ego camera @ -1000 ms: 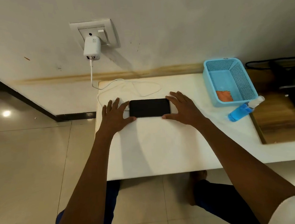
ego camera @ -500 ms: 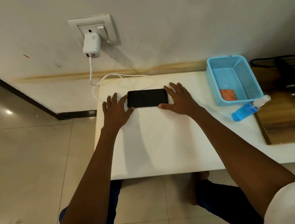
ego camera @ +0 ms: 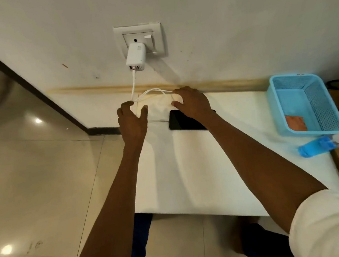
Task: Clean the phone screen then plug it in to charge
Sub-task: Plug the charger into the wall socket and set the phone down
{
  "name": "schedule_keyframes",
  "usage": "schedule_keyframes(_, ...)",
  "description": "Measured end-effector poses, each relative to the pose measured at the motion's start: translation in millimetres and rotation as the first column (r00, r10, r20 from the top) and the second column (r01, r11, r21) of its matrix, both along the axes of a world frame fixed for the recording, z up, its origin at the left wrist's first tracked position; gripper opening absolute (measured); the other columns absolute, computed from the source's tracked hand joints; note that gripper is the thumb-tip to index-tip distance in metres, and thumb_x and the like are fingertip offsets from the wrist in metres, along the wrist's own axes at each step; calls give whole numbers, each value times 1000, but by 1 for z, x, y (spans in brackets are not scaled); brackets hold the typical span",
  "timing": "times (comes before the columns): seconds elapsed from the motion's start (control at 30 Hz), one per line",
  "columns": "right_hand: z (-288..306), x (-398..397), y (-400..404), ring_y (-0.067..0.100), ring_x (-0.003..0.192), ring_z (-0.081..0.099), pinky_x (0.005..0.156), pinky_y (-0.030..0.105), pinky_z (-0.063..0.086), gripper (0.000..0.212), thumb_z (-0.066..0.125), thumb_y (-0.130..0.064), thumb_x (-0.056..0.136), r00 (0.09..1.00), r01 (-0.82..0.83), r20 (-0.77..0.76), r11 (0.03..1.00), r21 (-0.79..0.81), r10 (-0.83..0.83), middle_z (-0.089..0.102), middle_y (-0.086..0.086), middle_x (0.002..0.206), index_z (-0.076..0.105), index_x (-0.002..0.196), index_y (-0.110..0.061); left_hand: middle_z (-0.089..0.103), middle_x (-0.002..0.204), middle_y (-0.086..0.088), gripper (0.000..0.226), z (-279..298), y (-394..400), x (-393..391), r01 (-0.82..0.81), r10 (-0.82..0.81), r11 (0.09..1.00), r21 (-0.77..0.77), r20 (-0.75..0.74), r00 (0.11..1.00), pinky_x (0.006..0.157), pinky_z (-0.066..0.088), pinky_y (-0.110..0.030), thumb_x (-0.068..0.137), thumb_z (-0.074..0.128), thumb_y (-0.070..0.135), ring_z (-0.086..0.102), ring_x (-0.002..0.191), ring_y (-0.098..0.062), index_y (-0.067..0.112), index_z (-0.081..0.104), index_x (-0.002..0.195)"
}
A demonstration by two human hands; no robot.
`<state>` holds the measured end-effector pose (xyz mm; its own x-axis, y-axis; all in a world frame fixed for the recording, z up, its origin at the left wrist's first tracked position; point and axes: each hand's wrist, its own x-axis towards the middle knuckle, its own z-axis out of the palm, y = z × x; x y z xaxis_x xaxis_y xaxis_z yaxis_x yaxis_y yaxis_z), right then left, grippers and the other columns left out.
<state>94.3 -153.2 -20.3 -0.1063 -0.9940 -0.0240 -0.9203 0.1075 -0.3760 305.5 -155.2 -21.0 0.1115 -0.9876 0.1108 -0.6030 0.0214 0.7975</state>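
Note:
The black phone (ego camera: pixel 184 121) lies flat, screen up, on the white table (ego camera: pixel 189 177) near its far edge. A white charger adapter (ego camera: pixel 135 56) sits in the wall socket (ego camera: pixel 141 31), and its white cable (ego camera: pixel 133 82) hangs down and loops over the table's far left corner. My right hand (ego camera: pixel 194 104) reaches over the phone's far side, its fingertips pinching the cable loops. At the table's left corner, my left hand (ego camera: pixel 132 121) has its thumb spread and its fingertips beside the hanging cable. The cable's free plug is hidden.
A light blue mesh basket (ego camera: pixel 303 78) holding an orange cloth (ego camera: pixel 296 123) stands at the table's right end. A blue spray bottle (ego camera: pixel 317 147) lies in front of it. Tiled floor lies to the left, and the wall is just behind the table.
Both hands left the phone's ends and moved toward the wall to the cable. The cable loops are now gathered and lifted at my right fingers. The phone stays put.

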Motion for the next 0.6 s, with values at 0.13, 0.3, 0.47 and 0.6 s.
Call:
schedule_keyframes(0.13, -2, 21, -16, 36, 125, 49, 101, 50, 43, 63, 56, -60, 88, 994, 51, -102, 996, 75, -43, 50, 6, 139, 45, 141, -27, 35, 154, -14, 72, -10, -14, 3, 72, -69, 991, 112, -34, 997, 111, 31, -35, 91, 64, 46, 30, 144, -27, 18, 33, 150)
schedule_keyframes(0.3, -7, 24, -21, 36, 119, 52, 98, 47, 41, 49, 58, -48, 92, 976, 73, -207, 997, 39, -63, 53, 8, 130, 51, 136, -28, 40, 154, -1, 73, -27, -22, 7, 170, -147, 969, 178, -135, 980, 111, 29, -31, 89, 63, 53, 34, 144, -21, 23, 35, 150)
schedule_keyframes(0.47, -7, 0, -16, 32, 119, 51, 98, 46, 40, 42, 60, -46, 91, 984, 85, -162, 996, 27, -80, 54, 6, 125, 56, 132, -32, 48, 147, -1, 70, -24, -31, -1, 144, -112, 974, 175, -178, 978, 104, 35, -28, 87, 63, 58, 44, 136, -21, 26, 42, 146)
schedule_keyframes(0.6, -10, -23, -8, 32, 116, 51, 97, 45, 39, 47, 56, -57, 90, 978, 67, -203, 997, 45, -56, 55, 6, 122, 56, 133, -39, 50, 146, 1, 69, -24, -33, -7, 155, -122, 967, 201, -167, 978, 100, 32, -24, 86, 61, 60, 44, 136, -20, 25, 44, 144)
